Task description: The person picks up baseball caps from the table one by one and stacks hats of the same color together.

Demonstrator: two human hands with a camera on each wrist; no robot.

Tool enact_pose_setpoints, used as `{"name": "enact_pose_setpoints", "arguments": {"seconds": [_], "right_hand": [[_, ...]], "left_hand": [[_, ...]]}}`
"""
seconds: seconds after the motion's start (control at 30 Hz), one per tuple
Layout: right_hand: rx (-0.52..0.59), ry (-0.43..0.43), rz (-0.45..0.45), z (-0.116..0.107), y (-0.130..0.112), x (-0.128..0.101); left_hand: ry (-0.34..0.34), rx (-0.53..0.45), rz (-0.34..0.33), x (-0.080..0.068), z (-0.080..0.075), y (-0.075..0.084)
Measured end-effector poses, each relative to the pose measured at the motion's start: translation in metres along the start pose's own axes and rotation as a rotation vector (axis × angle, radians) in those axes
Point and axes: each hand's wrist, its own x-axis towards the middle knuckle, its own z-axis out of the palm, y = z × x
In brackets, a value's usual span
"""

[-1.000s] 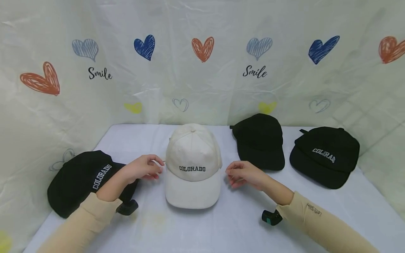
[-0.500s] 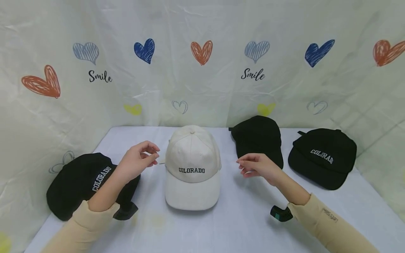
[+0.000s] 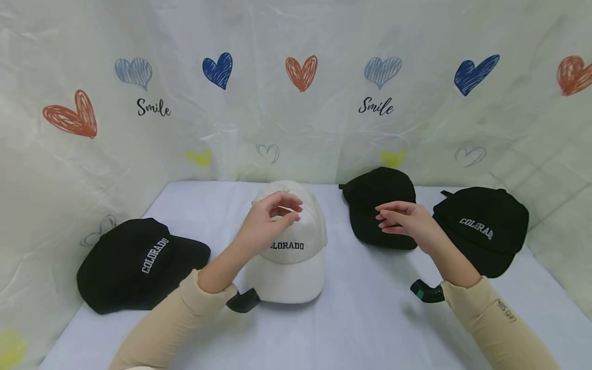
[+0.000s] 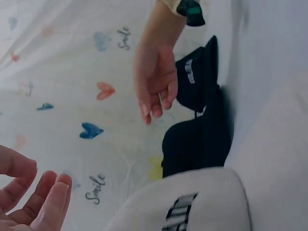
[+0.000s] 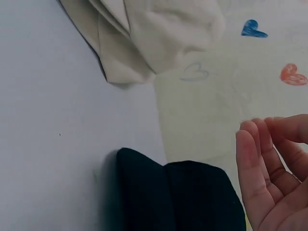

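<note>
Your left hand (image 3: 265, 226) hovers over the crown of the white cap (image 3: 289, 246), fingers (image 3: 287, 208) loosely curled and grasping nothing. The white cap sits upright at the middle of the tabletop (image 3: 361, 318), brim toward you, its COLORADO lettering partly hidden by your wrist. Your right hand (image 3: 407, 221) hangs in front of the plain black cap (image 3: 379, 198), fingers relaxed and empty. Another black cap (image 3: 481, 228) with lettering lies to its right, and a third black cap (image 3: 139, 264) rests well apart on the left.
</note>
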Motion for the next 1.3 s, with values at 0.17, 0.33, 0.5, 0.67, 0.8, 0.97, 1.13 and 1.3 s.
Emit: {"name": "enact_pose_setpoints", "arguments": {"seconds": [0.17,0.33,0.5,0.67,0.8,0.97,1.13,1.3], "right_hand": [[-0.023,0.059,0.028,-0.018,0.003,0.003],[0.043,0.108,0.061,-0.035,0.013,0.001],[0.074,0.131,0.068,-0.05,0.026,0.001],[0.017,0.17,0.076,-0.063,0.04,-0.001],[-0.051,0.159,0.112,-0.069,0.049,-0.001],[-0.167,0.098,0.175,-0.079,0.06,-0.003],[-0.248,0.069,0.209,-0.087,0.067,0.001],[-0.318,0.034,0.253,-0.09,0.071,0.007]], "left_hand": [[-0.129,-0.166,-0.048,0.02,0.041,0.003],[-0.144,-0.293,-0.134,0.038,0.078,-0.003],[-0.065,-0.44,-0.285,0.053,0.11,-0.006],[0.028,-0.481,-0.409,0.066,0.141,-0.009],[0.101,-0.505,-0.485,0.073,0.157,-0.02],[0.153,-0.573,-0.59,0.083,0.168,-0.029],[0.255,-0.615,-0.67,0.096,0.174,-0.032],[0.276,-0.617,-0.708,0.103,0.173,-0.035]]}}
